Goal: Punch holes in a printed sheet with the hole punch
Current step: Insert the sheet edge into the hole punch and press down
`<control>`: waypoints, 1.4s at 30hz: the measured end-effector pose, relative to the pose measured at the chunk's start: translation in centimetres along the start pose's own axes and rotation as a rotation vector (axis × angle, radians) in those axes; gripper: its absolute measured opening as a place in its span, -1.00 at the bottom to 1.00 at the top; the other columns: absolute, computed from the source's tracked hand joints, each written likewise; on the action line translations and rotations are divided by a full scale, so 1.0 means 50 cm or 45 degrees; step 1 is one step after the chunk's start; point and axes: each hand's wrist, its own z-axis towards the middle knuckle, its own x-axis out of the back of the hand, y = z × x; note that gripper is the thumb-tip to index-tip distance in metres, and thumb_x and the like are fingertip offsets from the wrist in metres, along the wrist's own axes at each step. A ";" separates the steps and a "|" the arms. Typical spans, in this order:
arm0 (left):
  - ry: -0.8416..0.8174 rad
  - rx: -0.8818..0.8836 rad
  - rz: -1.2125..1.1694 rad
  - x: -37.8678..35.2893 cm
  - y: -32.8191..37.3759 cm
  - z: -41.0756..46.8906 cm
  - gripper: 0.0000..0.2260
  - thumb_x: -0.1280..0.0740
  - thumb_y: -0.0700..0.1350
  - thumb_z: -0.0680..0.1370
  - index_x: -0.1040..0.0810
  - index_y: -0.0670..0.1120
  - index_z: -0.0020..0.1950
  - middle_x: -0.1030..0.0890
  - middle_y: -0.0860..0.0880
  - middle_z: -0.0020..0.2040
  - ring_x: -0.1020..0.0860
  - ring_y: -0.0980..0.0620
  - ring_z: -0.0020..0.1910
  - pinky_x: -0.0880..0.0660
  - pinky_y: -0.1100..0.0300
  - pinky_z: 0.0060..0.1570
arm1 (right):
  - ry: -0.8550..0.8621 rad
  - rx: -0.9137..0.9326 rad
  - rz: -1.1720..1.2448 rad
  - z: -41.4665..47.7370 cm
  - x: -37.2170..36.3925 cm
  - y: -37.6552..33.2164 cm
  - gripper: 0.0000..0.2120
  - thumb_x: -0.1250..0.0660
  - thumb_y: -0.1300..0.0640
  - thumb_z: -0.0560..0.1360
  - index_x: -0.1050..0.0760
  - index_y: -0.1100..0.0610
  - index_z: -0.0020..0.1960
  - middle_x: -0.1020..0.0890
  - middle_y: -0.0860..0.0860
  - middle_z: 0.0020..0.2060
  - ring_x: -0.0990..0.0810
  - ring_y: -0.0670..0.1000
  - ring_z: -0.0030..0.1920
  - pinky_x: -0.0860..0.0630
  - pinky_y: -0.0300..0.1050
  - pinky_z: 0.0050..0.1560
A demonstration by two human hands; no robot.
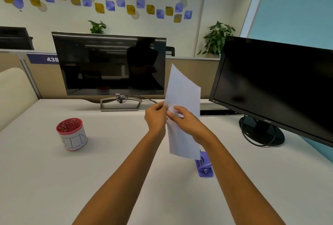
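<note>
I hold a white printed sheet (183, 87) upright above the white desk (108, 170), its long side nearly vertical. Two small dark holes show along its left edge. My left hand (155, 118) pinches that left edge at mid height. My right hand (187, 122) holds the sheet just to the right, fingers on its front face. A purple hole punch (205, 167) sits on the desk below the sheet's lower corner, partly hidden behind the paper and my right forearm. Neither hand touches the punch.
A red mesh cup with a "BIN" label (72, 133) stands on the desk at left. A dark monitor (111, 64) stands at the back centre, another (277, 84) at right with its round base (261, 131) and cable. A cream chair back (14, 95) is far left.
</note>
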 end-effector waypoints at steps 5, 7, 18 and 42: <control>-0.158 -0.067 0.059 -0.049 -0.013 -0.032 -0.72 -0.19 -0.01 0.59 -0.59 -0.14 0.12 -0.65 -0.13 0.06 -0.61 -0.06 0.01 -0.57 0.02 0.06 | 0.045 -0.089 0.272 0.018 0.009 -0.008 -0.49 -0.03 -0.23 0.55 -0.23 -0.03 0.42 -0.44 0.05 0.32 -0.44 0.11 0.27 -0.42 0.09 0.23; -0.196 -0.014 0.127 -0.068 -0.019 -0.033 -0.65 -0.12 0.06 0.60 -0.54 -0.10 0.21 -0.60 -0.12 0.14 -0.57 -0.06 0.06 -0.52 0.01 0.12 | 0.119 -0.099 0.317 0.027 0.018 0.009 -0.54 -0.06 -0.17 0.57 -0.25 -0.02 0.41 -0.47 0.05 0.30 -0.48 0.12 0.23 -0.46 0.08 0.17; -0.154 0.494 0.562 -0.014 -0.134 0.078 -0.43 -0.17 0.10 0.57 -0.15 -0.16 0.48 -0.24 -0.16 0.49 -0.28 -0.22 0.42 -0.25 -0.12 0.39 | 0.027 -0.124 0.665 0.067 0.161 0.143 -0.70 -0.21 0.17 0.57 -0.40 -0.05 0.27 -0.61 0.05 0.12 -0.63 0.14 0.06 -0.61 0.15 -0.01; -0.424 0.552 0.316 -0.159 -0.255 0.083 -0.77 -0.37 -0.31 0.47 -0.49 -0.24 0.10 -0.62 -0.21 0.12 -0.65 -0.11 -0.08 -0.60 0.15 -0.16 | 0.407 -0.561 -0.310 0.147 0.293 0.403 -0.58 -0.32 0.16 0.51 -0.41 0.25 0.34 -0.47 0.22 0.32 -0.43 0.21 0.32 -0.34 0.05 0.35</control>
